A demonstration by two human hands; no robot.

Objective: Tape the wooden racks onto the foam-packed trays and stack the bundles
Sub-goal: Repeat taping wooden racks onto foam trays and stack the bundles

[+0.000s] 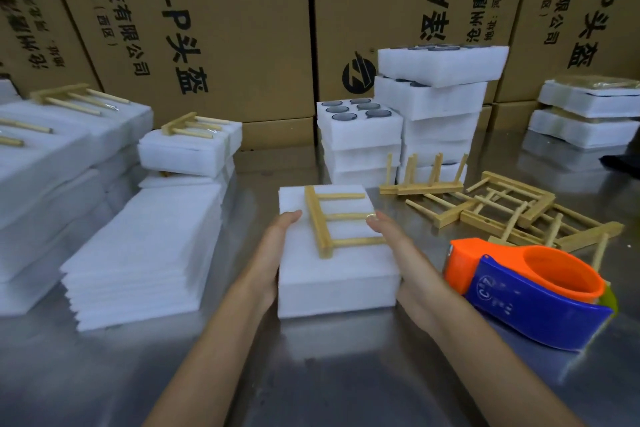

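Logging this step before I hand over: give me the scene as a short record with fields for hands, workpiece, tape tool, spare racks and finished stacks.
left hand: left hand flat against the left side of the white foam-packed tray
right hand: right hand against its right side, fingertips near the rack
workpiece: pale wooden peg rack lying on the tray top; no tape visible
tape tool: orange and blue tape dispenser lying on the steel table, right of the tray
spare racks: loose wooden racks piled behind the dispenser
finished stacks: bundles with racks on top, far left
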